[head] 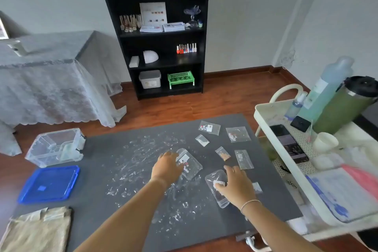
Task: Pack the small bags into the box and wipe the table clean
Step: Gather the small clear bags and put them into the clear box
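Several small clear zip bags lie on the right half of the dark grey table (pixel 114 170). My left hand (pixel 166 166) rests with its fingers on one bag (pixel 191 166) near the middle. My right hand (pixel 235 184) presses its fingers on another bag (pixel 214 186) nearer to me. Other bags sit further off: one with a label (pixel 209 128), one at the far right (pixel 237 134), a tiny one (pixel 202 140), an orange-filled one (pixel 223 153) and a long one (pixel 243 159). The clear plastic box (pixel 56 146) stands open at the table's left edge, its blue lid (pixel 49 184) beside it. White smears (pixel 143 155) cover the table's middle.
A beige cloth (pixel 38 229) lies at the table's near left corner. A white trolley (pixel 266 120) at the right carries bottles, a green flask, a phone and a cup. Beyond the table stand a black shelf (pixel 161 43) and a lace-covered table (pixel 47 80).
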A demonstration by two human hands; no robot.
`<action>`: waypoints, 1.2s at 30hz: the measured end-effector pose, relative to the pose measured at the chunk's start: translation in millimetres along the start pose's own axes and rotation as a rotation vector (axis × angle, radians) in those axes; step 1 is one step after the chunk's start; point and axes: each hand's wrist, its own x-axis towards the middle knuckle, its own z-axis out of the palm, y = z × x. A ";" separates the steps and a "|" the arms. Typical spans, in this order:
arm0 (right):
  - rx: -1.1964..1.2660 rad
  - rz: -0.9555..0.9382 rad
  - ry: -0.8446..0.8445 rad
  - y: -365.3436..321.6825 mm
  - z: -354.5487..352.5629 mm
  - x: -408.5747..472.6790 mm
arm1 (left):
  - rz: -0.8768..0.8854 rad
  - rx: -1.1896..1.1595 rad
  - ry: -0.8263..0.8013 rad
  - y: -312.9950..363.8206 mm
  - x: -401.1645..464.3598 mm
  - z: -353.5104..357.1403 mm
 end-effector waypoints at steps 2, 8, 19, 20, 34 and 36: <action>-0.026 0.030 -0.001 1.8 1.8 -0.7 | -0.010 0.036 0.009 1.2 4.8 3.0; -0.044 0.018 0.004 3.6 13.6 0.1 | -0.033 0.110 0.017 -0.2 15.7 18.2; 0.062 0.033 0.009 -0.8 14.0 0.8 | -0.053 0.156 0.052 -1.8 18.7 25.9; 0.080 0.031 0.005 -0.6 13.3 0.3 | -0.053 0.158 0.051 -2.1 18.3 26.3; 0.452 -0.007 -0.112 5.6 -8.5 16.7 | -0.100 0.125 0.056 4.6 19.1 28.1; 0.476 -0.001 -0.125 7.1 -13.6 21.7 | -0.096 0.123 0.061 5.8 19.5 28.8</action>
